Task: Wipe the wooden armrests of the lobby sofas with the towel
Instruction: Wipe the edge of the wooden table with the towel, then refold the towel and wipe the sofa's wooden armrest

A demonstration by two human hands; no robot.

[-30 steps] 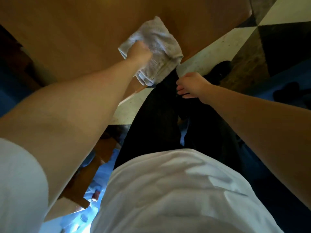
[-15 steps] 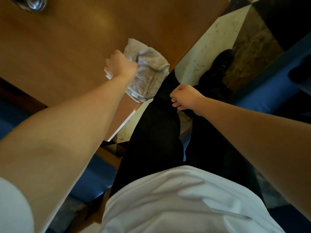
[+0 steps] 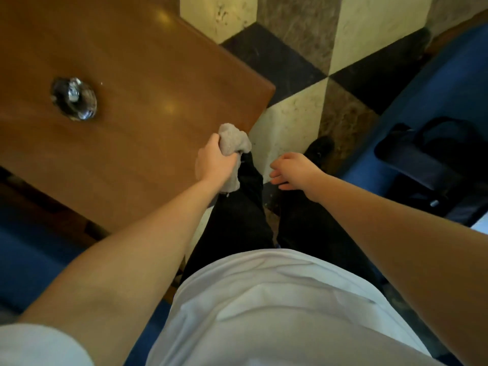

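Currently the left hand (image 3: 214, 163) is clenched around a bunched grey towel (image 3: 233, 142), which bulges out above the fist; a tail of it hangs below the hand, against the black trouser leg (image 3: 237, 220). Hand and towel sit at the near right edge of the wooden tabletop (image 3: 137, 75), just short of its right corner; whether the towel touches the wood cannot be told.

Right hand (image 3: 291, 170): empty, fingers loosely spread, hovering over the legs, near the left hand but apart from it.

Glass ashtray (image 3: 74, 98) stands on the tabletop toward its left side, well apart from the towel.

Floor (image 3: 295, 112): checkered cream, grey and black tiles beyond the table's right edge. One black shoe (image 3: 320, 147) shows on it.

Blue seat (image 3: 449, 83) at right, carrying a dark bag (image 3: 427, 154). More blue upholstery (image 3: 29, 260) at lower left. White shirt (image 3: 264, 307) fills the bottom of the view.
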